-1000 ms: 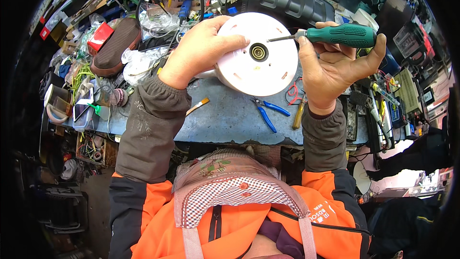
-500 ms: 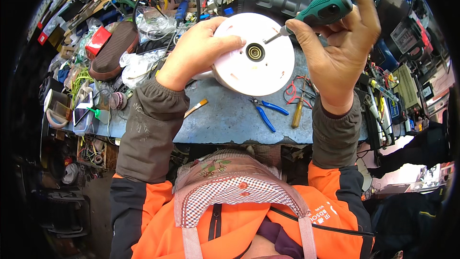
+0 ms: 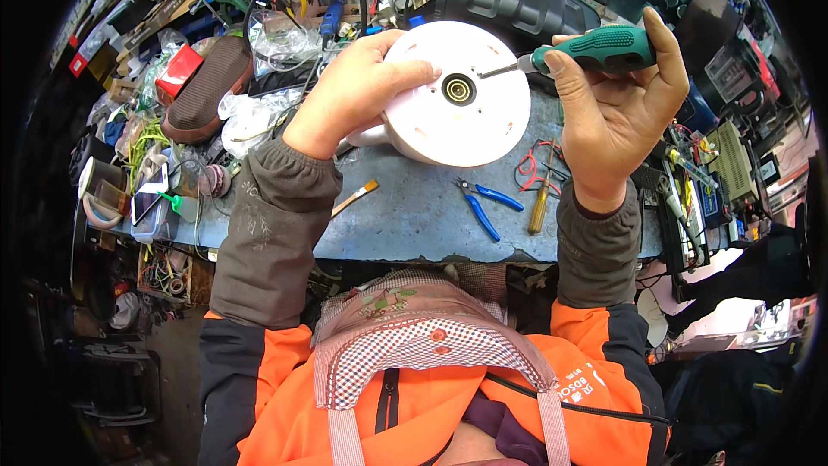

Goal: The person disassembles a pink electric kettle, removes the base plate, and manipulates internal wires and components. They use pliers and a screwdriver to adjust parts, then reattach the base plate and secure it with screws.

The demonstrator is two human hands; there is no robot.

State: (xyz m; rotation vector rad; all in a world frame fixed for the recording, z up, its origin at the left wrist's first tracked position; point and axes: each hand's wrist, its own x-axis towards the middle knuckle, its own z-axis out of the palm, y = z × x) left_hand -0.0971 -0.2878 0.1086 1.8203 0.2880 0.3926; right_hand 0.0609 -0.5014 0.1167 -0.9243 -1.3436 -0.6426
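Note:
My left hand (image 3: 366,82) grips the side of a white electric kettle (image 3: 431,131), thumb pressed on its round bottom. That bottom is turned up toward me, with a dark ringed connector at its centre and small holes around it. In my right hand (image 3: 617,116) is a screwdriver (image 3: 595,50) with a green handle, held between thumb and fingers. Its thin shaft slants left, and the tip meets the kettle's bottom just right of the connector. Whether a screw is under the tip is too small to tell.
Blue side cutters (image 3: 483,207), a screwdriver with a yellowish handle (image 3: 539,207) and a brush (image 3: 355,196) lie on the blue bench (image 3: 405,229). Red and black leads (image 3: 528,166) curl at the right. A black case (image 3: 517,2) stands behind, clutter heaped on both sides.
The screwdriver's handle has swung down to nearly level, and my right hand has lowered and shifted slightly right. The tip remains by the connector; my left hand keeps its hold.

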